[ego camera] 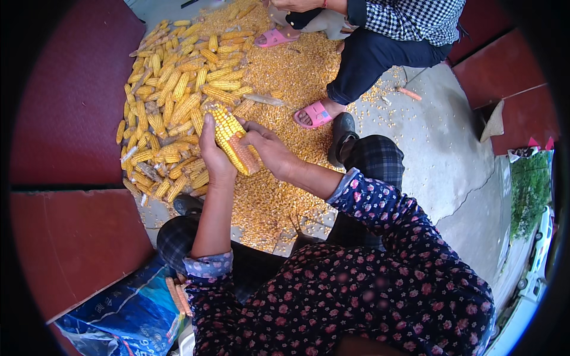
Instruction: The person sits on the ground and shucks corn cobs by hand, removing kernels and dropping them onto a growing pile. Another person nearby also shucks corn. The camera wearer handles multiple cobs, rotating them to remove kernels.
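An ear of dried yellow corn (228, 129) is held up between my two hands, tilted with its lower end towards me. Its lower right side is stripped down to the bare reddish cob, while kernels cover the rest. My left hand (217, 158) wraps the ear from the left, thumb along its upper side. My right hand (272, 151) grips it from the right, with the thumb at the border between kernels and bare cob. Below the hands, loose corn kernels (289, 187) lie thick over the floor.
A heap of unshelled ears (173, 93) lies at the left against a red panel (80, 98). Opposite me sits a person in pink slippers (318, 115). One bare cob (409, 93) rests on the concrete floor (427, 147). A blue printed sack (129, 307) and several cobs (177, 296) are at lower left.
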Available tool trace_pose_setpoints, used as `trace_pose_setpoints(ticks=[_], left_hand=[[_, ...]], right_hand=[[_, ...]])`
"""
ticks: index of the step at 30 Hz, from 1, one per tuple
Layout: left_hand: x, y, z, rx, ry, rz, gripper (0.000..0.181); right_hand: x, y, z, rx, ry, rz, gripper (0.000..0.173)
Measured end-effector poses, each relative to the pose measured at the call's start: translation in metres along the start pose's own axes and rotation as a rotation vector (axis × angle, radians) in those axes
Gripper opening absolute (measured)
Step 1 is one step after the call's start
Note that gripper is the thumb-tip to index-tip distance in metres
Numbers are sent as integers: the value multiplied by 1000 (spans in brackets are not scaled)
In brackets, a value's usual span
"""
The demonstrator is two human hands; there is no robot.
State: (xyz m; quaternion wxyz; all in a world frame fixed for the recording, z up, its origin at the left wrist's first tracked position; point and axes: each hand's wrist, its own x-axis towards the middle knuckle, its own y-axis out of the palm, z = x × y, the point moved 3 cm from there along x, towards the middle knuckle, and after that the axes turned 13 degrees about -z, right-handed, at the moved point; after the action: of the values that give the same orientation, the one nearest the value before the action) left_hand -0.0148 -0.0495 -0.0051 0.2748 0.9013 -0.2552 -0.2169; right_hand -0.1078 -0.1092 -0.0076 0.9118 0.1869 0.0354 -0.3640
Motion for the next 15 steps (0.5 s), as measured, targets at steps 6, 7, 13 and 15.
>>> trace_pose_setpoints(ticks=[6,7,13,15], left_hand=[[-1,3,-3,28,33,-11,47],[-1,3,-2,25,28,-23,47],[-2,2,-1,37,23,-38,46],[0,3,2,54,35,-47,45]], right_hand=[[0,4,8,88,73,-48,43],[0,4,8,95,72,-43,44],[-4,2,5,0,42,-35,49],[-5,-1,11,12,55,-63,48]])
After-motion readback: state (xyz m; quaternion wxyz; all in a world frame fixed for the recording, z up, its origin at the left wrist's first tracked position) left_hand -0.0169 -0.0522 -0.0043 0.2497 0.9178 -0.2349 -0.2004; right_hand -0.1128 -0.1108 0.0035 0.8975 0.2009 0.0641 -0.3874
